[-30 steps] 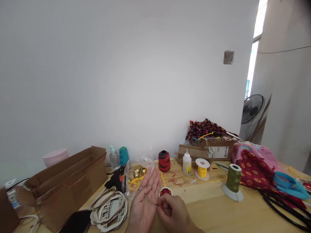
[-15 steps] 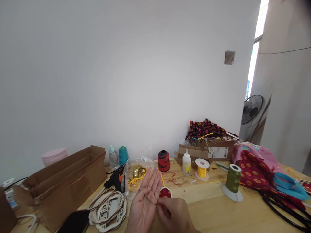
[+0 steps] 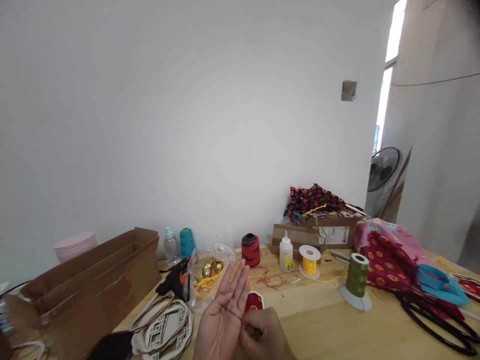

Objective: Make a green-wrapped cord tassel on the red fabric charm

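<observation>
My left hand point(image 3: 222, 320) lies palm up with fingers spread flat above the desk's point(image 3: 337, 325) near edge. My right hand point(image 3: 262, 334) has its grip pinched on a thin red thread point(image 3: 231, 313) drawn across that palm. A small red piece point(image 3: 254, 301) lies on the desk just beyond both hands.

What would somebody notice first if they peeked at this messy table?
Probably the two hands at the bottom middle: the left hand lies open, palm up, while the right hand pinches a thin thread across it. Next come the bright spools behind them, the yellow spool and the green spool, and the long cardboard box at the left.
</observation>
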Demonstrator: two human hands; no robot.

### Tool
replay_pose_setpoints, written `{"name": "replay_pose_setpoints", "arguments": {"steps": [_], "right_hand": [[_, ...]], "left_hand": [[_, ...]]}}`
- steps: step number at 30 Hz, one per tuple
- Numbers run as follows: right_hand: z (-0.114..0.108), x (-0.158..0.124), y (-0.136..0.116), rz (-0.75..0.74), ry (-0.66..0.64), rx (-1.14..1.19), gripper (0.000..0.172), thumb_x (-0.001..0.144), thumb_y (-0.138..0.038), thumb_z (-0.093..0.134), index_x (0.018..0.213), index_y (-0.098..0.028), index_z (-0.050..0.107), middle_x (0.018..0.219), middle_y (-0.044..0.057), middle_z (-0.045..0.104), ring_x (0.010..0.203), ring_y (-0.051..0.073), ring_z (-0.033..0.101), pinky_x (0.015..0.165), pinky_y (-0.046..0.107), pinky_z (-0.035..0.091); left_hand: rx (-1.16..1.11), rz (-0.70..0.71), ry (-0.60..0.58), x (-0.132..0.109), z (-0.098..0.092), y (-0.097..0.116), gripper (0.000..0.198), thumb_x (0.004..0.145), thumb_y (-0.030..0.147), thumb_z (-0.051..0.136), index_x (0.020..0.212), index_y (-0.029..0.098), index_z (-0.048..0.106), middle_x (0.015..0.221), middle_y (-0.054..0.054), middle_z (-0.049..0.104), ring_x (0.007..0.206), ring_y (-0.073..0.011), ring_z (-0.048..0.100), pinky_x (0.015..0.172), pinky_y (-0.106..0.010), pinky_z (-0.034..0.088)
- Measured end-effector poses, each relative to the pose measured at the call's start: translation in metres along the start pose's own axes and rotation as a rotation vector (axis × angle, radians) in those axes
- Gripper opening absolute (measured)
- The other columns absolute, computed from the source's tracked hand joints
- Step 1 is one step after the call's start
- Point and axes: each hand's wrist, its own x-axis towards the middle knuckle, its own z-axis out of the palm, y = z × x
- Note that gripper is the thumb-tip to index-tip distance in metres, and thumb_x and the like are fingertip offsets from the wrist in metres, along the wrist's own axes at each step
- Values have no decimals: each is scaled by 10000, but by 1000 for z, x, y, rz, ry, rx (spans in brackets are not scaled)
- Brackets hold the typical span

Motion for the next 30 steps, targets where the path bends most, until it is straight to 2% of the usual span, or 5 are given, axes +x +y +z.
{"name": "replay_pose_setpoints", "arguments": {"steps": [8,19,22,25,30], "right_hand": [[-31,2,-11,77,-76,141,182,660,-194,471,486,-146,495,412,-55,356,382,52,301,378,163,215],[-82,10,2,78,707,370,366,786,-374,449,495,-182,340,478,-52,284,445,89,278,419,208,249],[-85,12,-2,28,710,107,250,820,-347,387,724,-162,526,735,37,514,714,164,474,622,269,372],[-81,13,-9,-83,663,-161,317,809,-293,419,1101,-176,454,1106,100,464,1032,233,399,829,372,320],[-53,7,-22,-406,332,-353,87,723,-172,555,796,-218,566,776,12,551,752,163,474,691,308,328]], "left_hand": [[213,-19,316,-6,7,9,461,678,-24,375,994,208,617,1124,-64,591,1109,-210,463,910,-352,408],[425,106,591,-2,-3,14,274,627,-24,446,667,148,655,861,-55,679,923,-180,586,795,-279,477],[263,130,501,-2,-1,22,412,665,-25,404,909,209,639,1048,-56,633,1062,-184,507,869,-299,433],[189,133,358,-3,0,23,493,709,3,364,1076,273,552,1177,-62,554,1133,-213,436,914,-373,389],[92,8,210,-4,-1,8,486,741,38,339,1101,300,535,1208,-39,527,1178,-202,375,1016,-438,204]]}}
